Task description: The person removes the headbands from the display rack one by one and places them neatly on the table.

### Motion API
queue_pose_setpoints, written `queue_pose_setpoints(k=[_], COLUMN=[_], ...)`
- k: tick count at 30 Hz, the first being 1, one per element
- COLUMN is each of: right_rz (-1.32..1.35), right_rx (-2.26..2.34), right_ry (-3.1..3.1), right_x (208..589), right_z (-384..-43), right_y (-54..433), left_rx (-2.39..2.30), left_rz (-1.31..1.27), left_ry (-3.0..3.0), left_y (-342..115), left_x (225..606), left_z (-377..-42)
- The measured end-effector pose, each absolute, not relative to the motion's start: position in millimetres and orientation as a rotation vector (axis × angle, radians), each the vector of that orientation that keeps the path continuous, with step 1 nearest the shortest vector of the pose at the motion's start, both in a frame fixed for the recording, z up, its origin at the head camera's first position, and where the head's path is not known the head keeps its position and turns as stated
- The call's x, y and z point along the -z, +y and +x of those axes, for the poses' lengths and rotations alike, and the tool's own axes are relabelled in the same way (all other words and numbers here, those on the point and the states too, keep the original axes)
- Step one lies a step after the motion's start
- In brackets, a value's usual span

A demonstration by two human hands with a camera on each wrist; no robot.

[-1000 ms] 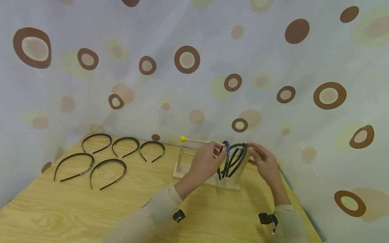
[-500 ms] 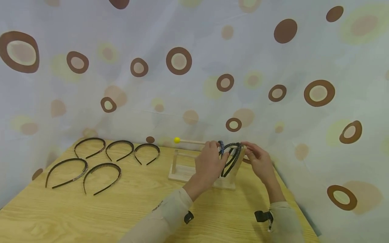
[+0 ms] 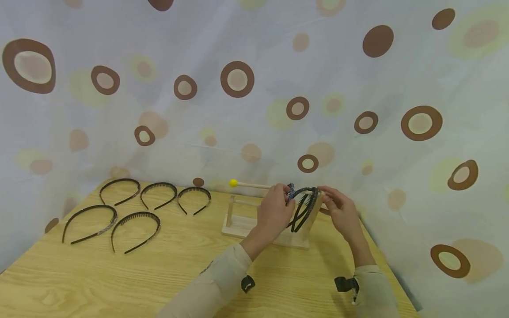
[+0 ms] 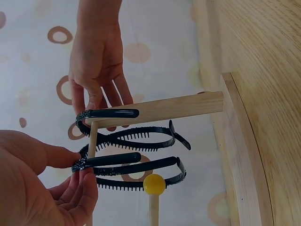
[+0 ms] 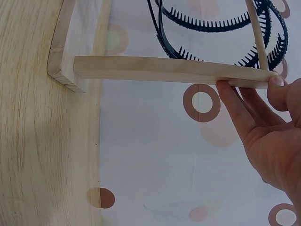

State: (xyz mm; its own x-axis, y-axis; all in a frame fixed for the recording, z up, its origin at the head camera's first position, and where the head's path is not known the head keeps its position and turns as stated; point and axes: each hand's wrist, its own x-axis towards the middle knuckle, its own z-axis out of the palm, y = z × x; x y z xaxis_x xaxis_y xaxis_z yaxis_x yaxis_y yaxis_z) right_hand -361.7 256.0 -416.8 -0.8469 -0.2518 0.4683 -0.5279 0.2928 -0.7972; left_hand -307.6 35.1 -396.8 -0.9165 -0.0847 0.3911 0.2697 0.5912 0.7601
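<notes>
My left hand (image 3: 274,210) pinches a dark glittery headband (image 4: 108,161) between thumb and fingers, at the upper bar of a wooden rack (image 3: 240,224). More dark toothed headbands (image 3: 305,214) hang from that bar, close to the rack's right post. At the top of this post (image 5: 164,69), my right hand (image 5: 277,141) grips the wood, its thumb on the end and its fingers along the outer face. In the left wrist view the pinched band overlaps the ones behind it, and my fingers cover part of it.
Several dark headbands (image 3: 136,216) lie apart on the left of the wooden table (image 3: 119,282). A thin stick with a yellow ball tip (image 3: 233,183) juts left from the rack's upper part. Behind the table hangs a spotted cloth (image 3: 187,132).
The pinched headband has turned at the bar, its glittery top now slanting toward the right. My left hand has shifted slightly right along the rack. The right hand keeps its grip; the head view has swung a little.
</notes>
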Motion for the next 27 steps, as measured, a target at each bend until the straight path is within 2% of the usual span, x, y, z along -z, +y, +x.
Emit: queue_pose_setpoints(k=[27], right_rz=[0.743], right_rx=[-1.595], right_ry=[-2.299], right_x=[415], right_z=[-360], right_y=[256], left_rx=[1.376], left_rz=[-0.182], left_ry=[-2.238], left_y=[-2], left_x=[381], left_z=[-321])
